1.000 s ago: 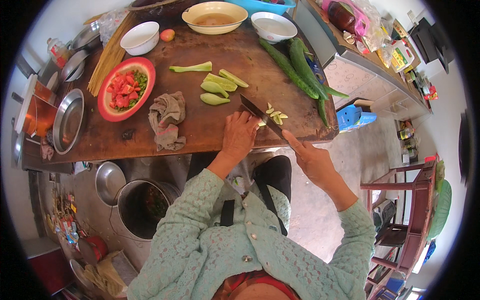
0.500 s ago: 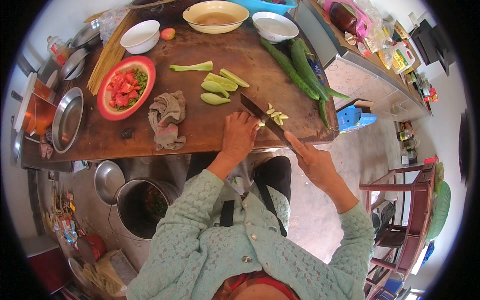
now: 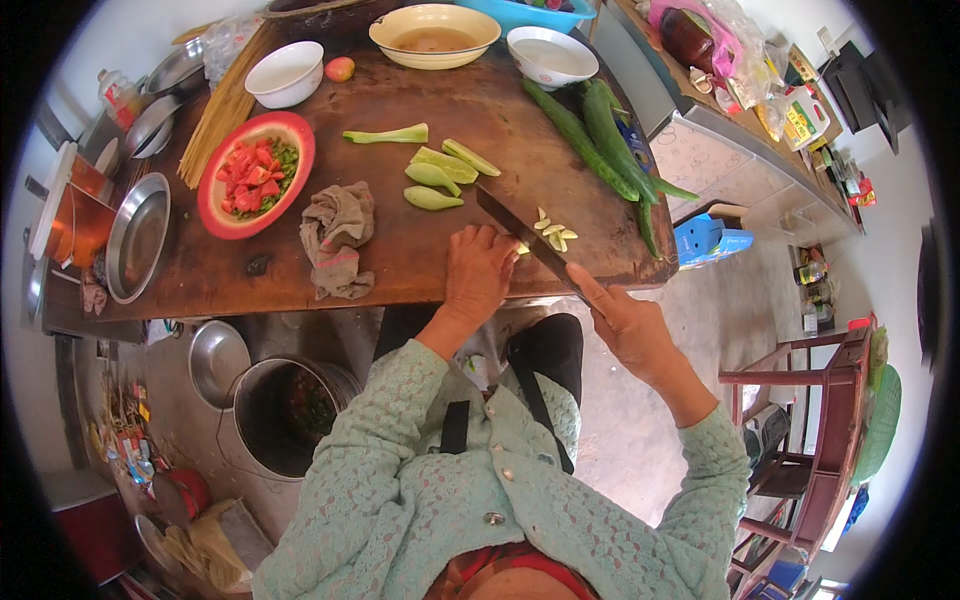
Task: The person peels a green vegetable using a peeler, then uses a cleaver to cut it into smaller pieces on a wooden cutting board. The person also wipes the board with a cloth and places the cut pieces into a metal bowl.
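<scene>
My right hand [image 3: 628, 322] is closed round the handle of a dark-bladed kitchen knife [image 3: 530, 236], its blade slanting up and left over the wooden tabletop. Against the blade's left side, the curled fingers of my left hand [image 3: 479, 268] press down a piece of cucumber [image 3: 522, 248], of which only a pale green bit shows. Just right of the blade lie several small cut cucumber pieces [image 3: 553, 232]. Beyond my left hand rest several long peeled-looking cucumber chunks [image 3: 443, 166], and a longer strip [image 3: 387, 134] lies farther off. Whole green cucumbers [image 3: 606, 135] lie at the right.
A red-rimmed plate [image 3: 212, 222] of chopped tomato and green pieces stands left, near a crumpled cloth [image 3: 337, 240]. White bowls [image 3: 284, 75], a cream basin [image 3: 434, 55] and a tomato [image 3: 340, 69] stand at the back. A metal bucket [image 3: 245, 410] sits on the floor below.
The knife's tip has shifted very slightly left. Both hands keep almost the same places, and the view has moved a little.
</scene>
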A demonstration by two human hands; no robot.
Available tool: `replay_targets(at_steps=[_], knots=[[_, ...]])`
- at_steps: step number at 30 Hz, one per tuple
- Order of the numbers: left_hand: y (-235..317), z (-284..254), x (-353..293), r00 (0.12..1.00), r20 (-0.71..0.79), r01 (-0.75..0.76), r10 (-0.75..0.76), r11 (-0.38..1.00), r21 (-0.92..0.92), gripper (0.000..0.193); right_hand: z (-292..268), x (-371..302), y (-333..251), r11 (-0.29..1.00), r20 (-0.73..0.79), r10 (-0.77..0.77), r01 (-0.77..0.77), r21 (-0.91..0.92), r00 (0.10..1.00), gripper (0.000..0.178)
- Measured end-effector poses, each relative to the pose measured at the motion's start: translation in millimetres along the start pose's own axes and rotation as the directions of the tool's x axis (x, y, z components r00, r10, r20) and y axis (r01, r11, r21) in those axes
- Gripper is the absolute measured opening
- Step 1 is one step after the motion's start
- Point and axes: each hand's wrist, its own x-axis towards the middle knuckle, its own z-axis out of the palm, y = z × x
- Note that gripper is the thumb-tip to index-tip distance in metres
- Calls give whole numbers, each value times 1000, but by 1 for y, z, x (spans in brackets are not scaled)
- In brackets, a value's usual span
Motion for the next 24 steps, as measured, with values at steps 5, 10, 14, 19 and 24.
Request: replay_targets(at_steps=[5, 10, 14, 19, 24], knots=[[1, -1, 2, 1000, -9, -10, 9, 1000, -11, 19, 15, 3, 8, 993, 16, -7, 9, -116, 1000, 77], [1, -2, 1, 1000, -10, -7, 7, 1000, -9, 19, 15, 7, 17, 1000, -51, -20, 19, -10, 999, 78], [-1, -1, -1, 1000, -26, -2, 1, 1000, -21, 20, -1, 3, 3, 1000, -26, 21, -21, 1, 999, 78], [-2, -1, -1, 999, -47, -16, 15, 1000, -20, 21, 0, 2, -2, 999, 68, 21, -18, -45, 997, 79], [-3, 1, -2, 999, -38, -13, 12, 1000, -20, 21, 16, 10, 10, 995, 20, -25, 27, -96, 999, 80]])
